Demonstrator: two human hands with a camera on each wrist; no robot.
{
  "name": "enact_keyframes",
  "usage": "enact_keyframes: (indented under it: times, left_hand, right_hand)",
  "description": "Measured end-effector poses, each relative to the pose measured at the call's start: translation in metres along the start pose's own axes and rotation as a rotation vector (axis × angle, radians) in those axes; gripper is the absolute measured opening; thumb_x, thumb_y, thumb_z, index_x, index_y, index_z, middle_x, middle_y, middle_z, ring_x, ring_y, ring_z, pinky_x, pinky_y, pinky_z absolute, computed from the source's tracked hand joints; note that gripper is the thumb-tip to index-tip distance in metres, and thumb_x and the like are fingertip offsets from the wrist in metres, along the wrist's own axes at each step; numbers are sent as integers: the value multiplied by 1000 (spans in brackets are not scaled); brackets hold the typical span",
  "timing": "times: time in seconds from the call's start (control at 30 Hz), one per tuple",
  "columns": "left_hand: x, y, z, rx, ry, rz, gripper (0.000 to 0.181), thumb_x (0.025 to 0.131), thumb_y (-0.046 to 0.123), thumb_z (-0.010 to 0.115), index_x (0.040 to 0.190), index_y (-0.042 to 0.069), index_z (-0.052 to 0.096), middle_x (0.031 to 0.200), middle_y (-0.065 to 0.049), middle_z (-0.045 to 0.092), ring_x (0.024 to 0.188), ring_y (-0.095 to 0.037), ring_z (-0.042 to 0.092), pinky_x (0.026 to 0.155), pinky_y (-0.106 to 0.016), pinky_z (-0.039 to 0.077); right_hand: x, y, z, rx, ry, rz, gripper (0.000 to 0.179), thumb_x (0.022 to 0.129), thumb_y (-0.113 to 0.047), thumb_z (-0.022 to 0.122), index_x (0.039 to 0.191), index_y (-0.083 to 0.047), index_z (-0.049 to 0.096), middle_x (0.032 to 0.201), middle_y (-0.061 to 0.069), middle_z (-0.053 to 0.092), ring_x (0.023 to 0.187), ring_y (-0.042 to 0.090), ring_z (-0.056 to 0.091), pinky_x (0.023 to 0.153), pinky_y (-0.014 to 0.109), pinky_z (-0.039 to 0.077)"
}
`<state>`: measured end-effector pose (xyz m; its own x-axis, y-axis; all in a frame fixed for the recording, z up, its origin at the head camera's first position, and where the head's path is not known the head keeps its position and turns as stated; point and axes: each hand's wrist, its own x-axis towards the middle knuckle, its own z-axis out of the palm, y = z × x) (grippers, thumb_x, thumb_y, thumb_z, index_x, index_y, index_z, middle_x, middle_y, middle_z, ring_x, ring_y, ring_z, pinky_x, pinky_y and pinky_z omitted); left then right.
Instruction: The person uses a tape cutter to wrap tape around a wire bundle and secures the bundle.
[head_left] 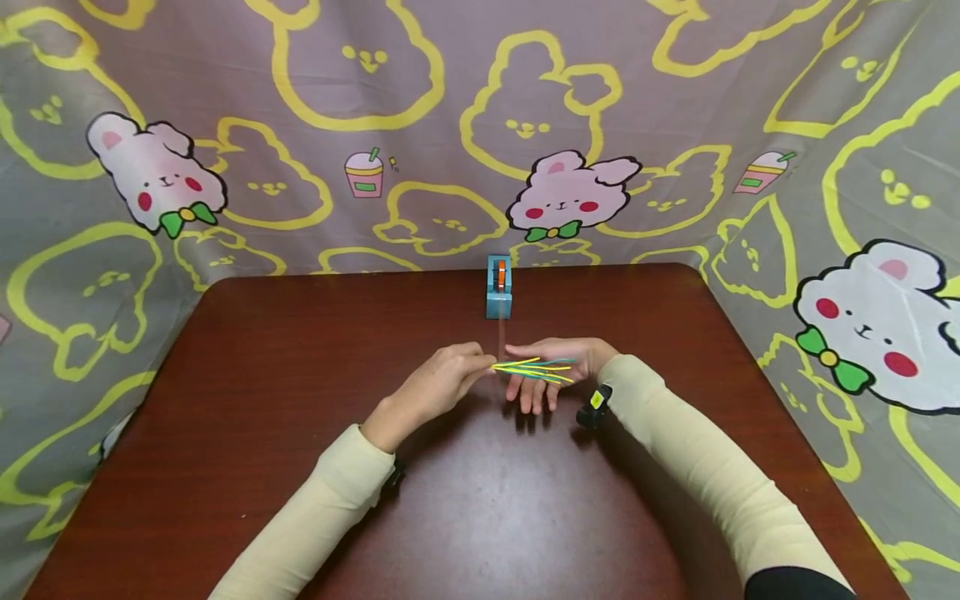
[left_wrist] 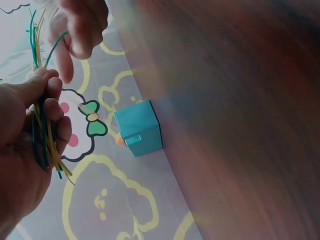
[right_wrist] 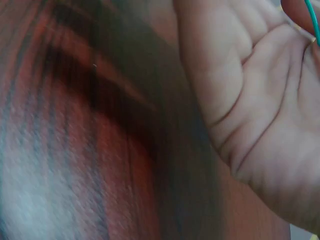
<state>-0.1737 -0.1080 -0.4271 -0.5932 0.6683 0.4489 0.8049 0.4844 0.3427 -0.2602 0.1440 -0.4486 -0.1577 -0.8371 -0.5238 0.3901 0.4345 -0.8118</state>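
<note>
Over the middle of the table, my left hand [head_left: 442,377] pinches a thin bundle of yellow and green twist ties [head_left: 536,369] between thumb and fingers. In the left wrist view the ties [left_wrist: 39,42] fan out above the thumb, and their other ends stick out below the curled fingers. Facing them, my right hand [head_left: 551,375] has its palm toward the loose ends and its fingers loosely extended. One green tie bends across toward the right hand [left_wrist: 85,30]. The right wrist view shows the bare palm [right_wrist: 270,115], with a green tie [right_wrist: 313,20] at the upper corner.
A blue tape dispenser [head_left: 498,304] with an orange core stands at the back edge of the brown table [head_left: 300,333], just beyond the hands. Patterned cloth [head_left: 442,150] hangs behind the table and along both sides.
</note>
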Motion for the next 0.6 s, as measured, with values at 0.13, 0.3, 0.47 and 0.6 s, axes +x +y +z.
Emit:
enact_keyframes:
  times: [0.13,0.3,0.47,0.6]
  left_hand:
    - [-1,0,1,4,-4,3,18,93,0,71,110,2,75,81,0,58,67,-9,49,61,-22,45]
    - [0,0,1,12,-3,11,16,94,4,70,109,3,75,80,1,57,67,-9,49,61,-22,45]
    - [1,0,2,23,5,23,15,93,3,71,108,4,76,80,1,58,67,-10,50,62,-23,45]
    - [2,1,2,45,-13,21,15,94,4,71,108,5,76,80,1,58,68,-11,50,63,-23,45]
  right_hand:
    - [1,0,3,-35,-31,-21,78,100,-65,43,117,8,65,83,12,72,69,20,70,59,31,57]
    - [0,0,3,-90,5,-83,72,104,-53,45,114,16,61,69,9,67,58,18,65,53,30,54]
    - [-2,2,4,-120,11,-133,70,107,-45,43,116,24,55,62,8,62,49,16,58,48,30,50]
    - [-4,3,5,-109,48,-140,67,106,-42,47,113,23,57,59,7,58,44,16,54,45,29,46]
